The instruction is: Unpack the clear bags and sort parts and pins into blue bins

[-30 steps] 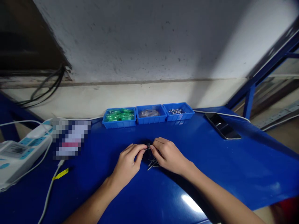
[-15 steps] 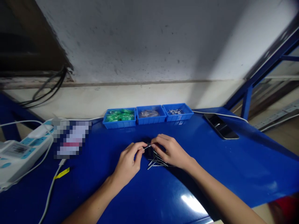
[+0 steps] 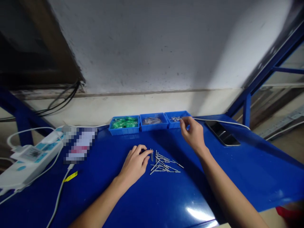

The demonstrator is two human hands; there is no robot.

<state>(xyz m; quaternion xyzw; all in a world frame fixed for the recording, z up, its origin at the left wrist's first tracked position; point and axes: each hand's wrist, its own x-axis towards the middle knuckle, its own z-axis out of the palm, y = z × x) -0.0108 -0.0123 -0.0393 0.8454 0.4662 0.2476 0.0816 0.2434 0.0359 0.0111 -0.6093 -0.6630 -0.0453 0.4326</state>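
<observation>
Several silver pop rivets (image 3: 163, 165) lie in a loose heap on the blue table. A few more rivets (image 3: 152, 155) stand apart in a small row left of the heap. My left hand (image 3: 136, 161) rests beside this row with thumb and fingers apart, the index fingertip at the rivets' upper ends. Up at the front right corner of the right blue bin (image 3: 176, 124) is my right hand (image 3: 193, 131), thumb and index finger pinched together. Whatever is between those fingertips cannot be told from the rivets in the bin (image 3: 175, 119) behind them.
The middle blue bin (image 3: 154, 127) contains clear plastic bags, and the left bin (image 3: 125, 130) green packets. A dark phone (image 3: 223, 133) lies at the right. On the left are a white power strip (image 3: 30, 161), a pixelated device (image 3: 82, 144) and a white cable (image 3: 58, 196) with a yellow tag.
My right hand has left the heap and moved up and right to the right bin. My left hand no longer holds the rivet between its fingertips; its fingers have spread. The heap is now uncovered.
</observation>
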